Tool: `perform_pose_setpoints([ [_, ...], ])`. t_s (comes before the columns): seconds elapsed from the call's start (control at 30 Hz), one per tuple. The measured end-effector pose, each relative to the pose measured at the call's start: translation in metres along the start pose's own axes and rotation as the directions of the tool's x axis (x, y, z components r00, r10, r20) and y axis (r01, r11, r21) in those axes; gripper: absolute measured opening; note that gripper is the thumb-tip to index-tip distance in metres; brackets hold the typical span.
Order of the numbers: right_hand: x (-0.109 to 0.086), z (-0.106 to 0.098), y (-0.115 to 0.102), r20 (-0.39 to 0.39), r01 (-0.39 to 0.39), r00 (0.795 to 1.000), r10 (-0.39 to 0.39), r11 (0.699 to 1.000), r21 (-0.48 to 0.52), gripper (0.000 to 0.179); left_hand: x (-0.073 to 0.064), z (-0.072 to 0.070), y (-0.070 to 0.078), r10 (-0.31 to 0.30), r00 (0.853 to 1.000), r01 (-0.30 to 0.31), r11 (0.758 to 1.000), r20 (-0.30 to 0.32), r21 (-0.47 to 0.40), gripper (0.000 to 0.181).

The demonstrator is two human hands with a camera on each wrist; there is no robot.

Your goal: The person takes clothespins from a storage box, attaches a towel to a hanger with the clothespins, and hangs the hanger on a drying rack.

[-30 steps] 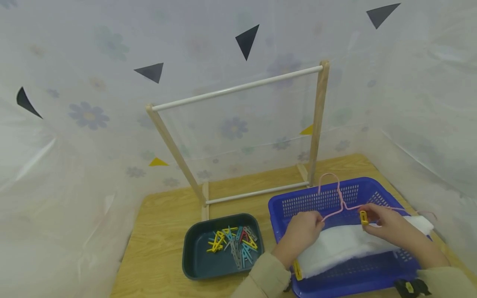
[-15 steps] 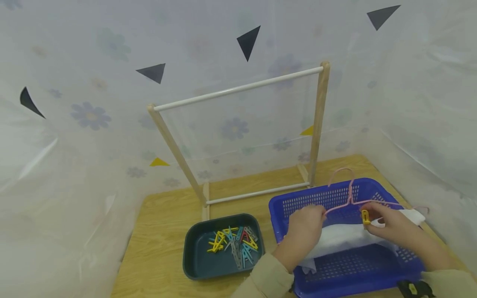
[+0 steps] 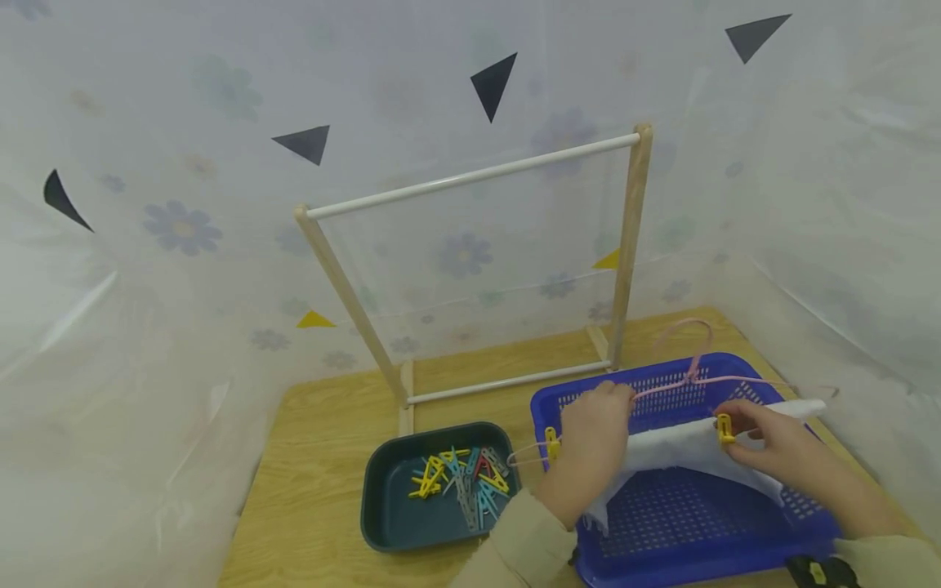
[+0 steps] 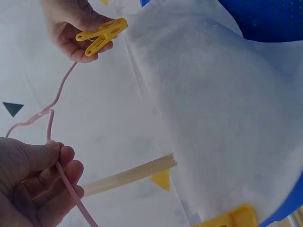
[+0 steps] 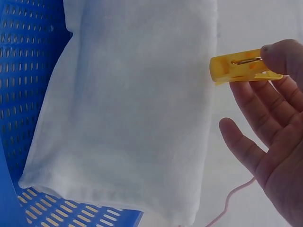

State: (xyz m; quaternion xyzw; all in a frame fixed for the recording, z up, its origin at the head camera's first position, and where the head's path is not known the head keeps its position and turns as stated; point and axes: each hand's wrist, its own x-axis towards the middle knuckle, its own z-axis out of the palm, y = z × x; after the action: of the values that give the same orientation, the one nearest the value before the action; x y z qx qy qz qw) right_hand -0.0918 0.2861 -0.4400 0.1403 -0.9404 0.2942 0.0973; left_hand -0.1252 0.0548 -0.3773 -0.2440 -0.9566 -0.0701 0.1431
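Observation:
My left hand [image 3: 597,441] grips one arm of a pink wire hanger [image 4: 68,187], thumb and fingers around the wire. A white cloth [image 3: 662,445] hangs along the hanger, its lower edges reaching down into the blue basket. In my right hand [image 3: 775,437], thumb and fingers pinch a yellow clothespin [image 5: 239,64], whose tip meets the cloth's upper edge in the right wrist view. A second yellow clothespin [image 3: 551,443] sits at the hanger's left end, just past my left hand; its end [image 4: 236,217] overlaps the cloth in the left wrist view.
The blue basket [image 3: 680,518] stands under both hands. To its left, a dark green tray [image 3: 397,518] holds several loose clothespins [image 3: 463,482] in yellow, blue, grey and red. Behind them, a wooden rack with a white top bar [image 3: 470,177] stands on the wooden table [image 3: 309,457].
The hanger has shifted up and to the right and tilted, its left end now showing. The cloth has swung from a flat spread to hanging. My left hand has risen; my right still pinches the clothespin.

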Motion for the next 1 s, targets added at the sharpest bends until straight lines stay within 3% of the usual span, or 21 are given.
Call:
perform_pose_setpoints([
  [0.13,0.000,-0.001,0.000,-0.012,0.030,0.999,-0.030,1.000,-0.004,0.037,0.003,-0.004,-0.004,-0.010,1.000,0.010,1.000,-0.021,-0.007,0.016],
  [0.37,0.000,0.000,0.001,-0.018,0.012,1.000,-0.013,1.000,-0.028,0.037,0.004,-0.006,-0.008,0.028,0.988,-0.031,0.999,-0.154,-0.020,0.012],
  [0.6,-0.002,0.000,0.007,-0.084,0.030,0.996,-0.031,0.999,-0.017,0.038,0.005,-0.007,-0.012,0.041,0.982,-0.052,0.997,-0.186,-0.058,0.011],
  [0.83,-0.002,-0.005,0.008,-0.134,0.069,0.988,-0.080,0.994,-0.084,0.039,0.004,-0.015,-0.016,0.036,0.970,-0.054,0.996,-0.241,-0.071,0.012],
  [1.0,-0.002,-0.008,0.010,-0.132,0.040,0.990,-0.048,0.997,-0.060,0.042,0.005,-0.020,-0.018,0.017,0.960,-0.041,0.996,-0.280,-0.078,0.010],
])
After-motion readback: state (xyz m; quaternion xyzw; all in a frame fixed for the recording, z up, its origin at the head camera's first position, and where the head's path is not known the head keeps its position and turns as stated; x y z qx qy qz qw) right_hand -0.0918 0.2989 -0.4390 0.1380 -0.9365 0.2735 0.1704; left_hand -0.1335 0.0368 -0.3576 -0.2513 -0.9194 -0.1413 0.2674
